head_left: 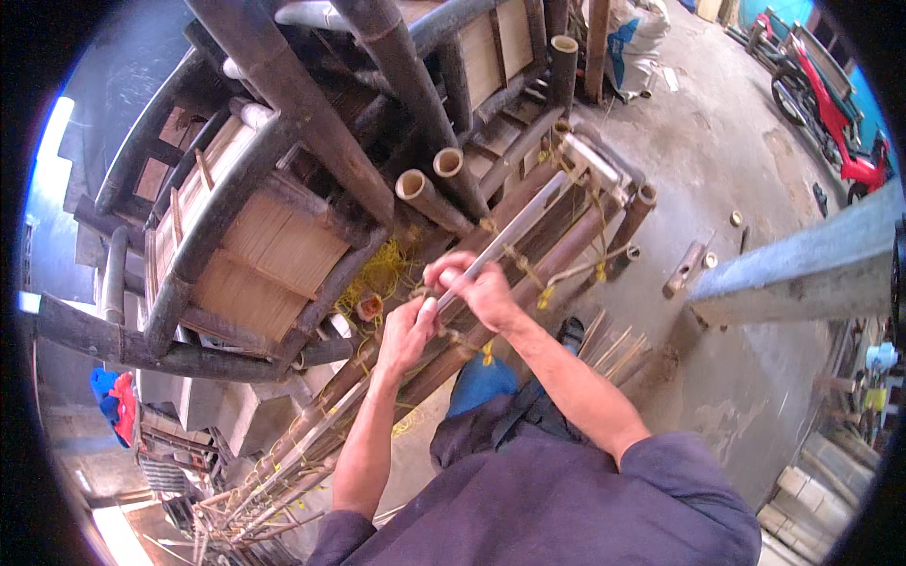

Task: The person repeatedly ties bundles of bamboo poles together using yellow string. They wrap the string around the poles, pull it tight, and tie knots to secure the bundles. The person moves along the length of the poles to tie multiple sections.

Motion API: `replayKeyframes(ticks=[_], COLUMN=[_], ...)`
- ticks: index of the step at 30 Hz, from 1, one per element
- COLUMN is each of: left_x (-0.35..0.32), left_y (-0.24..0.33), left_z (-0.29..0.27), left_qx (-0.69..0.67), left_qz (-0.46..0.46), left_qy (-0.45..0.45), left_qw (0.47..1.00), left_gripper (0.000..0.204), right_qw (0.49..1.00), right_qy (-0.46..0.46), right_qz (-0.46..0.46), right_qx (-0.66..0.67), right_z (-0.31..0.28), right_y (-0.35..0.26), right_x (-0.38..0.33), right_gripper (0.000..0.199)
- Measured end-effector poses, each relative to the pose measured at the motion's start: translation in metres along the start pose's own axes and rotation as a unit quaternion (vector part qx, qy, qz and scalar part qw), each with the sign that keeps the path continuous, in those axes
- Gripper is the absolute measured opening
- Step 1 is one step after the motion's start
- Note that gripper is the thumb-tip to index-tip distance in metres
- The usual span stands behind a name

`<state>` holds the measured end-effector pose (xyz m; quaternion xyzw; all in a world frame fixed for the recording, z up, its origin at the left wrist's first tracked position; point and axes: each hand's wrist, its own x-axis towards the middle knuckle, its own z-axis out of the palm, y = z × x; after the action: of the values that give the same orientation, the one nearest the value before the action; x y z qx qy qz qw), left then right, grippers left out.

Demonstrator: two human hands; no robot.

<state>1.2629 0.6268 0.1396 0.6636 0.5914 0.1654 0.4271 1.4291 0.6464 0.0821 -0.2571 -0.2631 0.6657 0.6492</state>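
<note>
Both hands meet over a long, narrow frame of brown bamboo poles (557, 250), lashed with cord. Along its middle runs a pale grey rod (514, 229), slanting from far right to near left. My right hand (479, 292) is closed at the rod, fingers curled over it and thumb bent inward. Just nearer and to the left, my left hand (408, 332) is closed with its thumb pressed on top; what lies in its fingers is hidden. Yellow cord ties (487, 351) hang from the frame's near pole.
Dark bamboo chairs (269, 250) with slatted panels crowd the left and far side. Yellow cord lies tangled (385, 274) beside the frame. A blue-grey post (802, 269) stands at right. Bamboo offcuts (684, 269) lie on the concrete floor; a red motorbike (835, 123) is parked far right.
</note>
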Motion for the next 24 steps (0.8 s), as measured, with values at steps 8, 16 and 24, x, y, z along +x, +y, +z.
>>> replayKeyframes(ticks=[8,16,24], left_x=[0.026,0.060,0.094], left_y=[-0.023,0.009,0.014], left_z=[0.025,0.031,0.095], left_qx=[0.053,0.137,0.158], left_qz=[0.035,0.131,0.106], left_qy=[0.037,0.022,0.067], left_qw=[0.997,0.982,0.979], left_gripper=[0.050,0.021,0.013], right_qw=[0.974,0.983,0.912], right_qy=[0.056,0.099,0.042], right_qz=[-0.035,0.042,0.344], right_qx=[0.218,-0.146,-0.217], right_z=[-0.039,-0.148,-0.173], right_y=[-0.106,-0.092,-0.080], right_x=[0.071,0.035,-0.117], right_gripper=[0.043,0.031,0.058])
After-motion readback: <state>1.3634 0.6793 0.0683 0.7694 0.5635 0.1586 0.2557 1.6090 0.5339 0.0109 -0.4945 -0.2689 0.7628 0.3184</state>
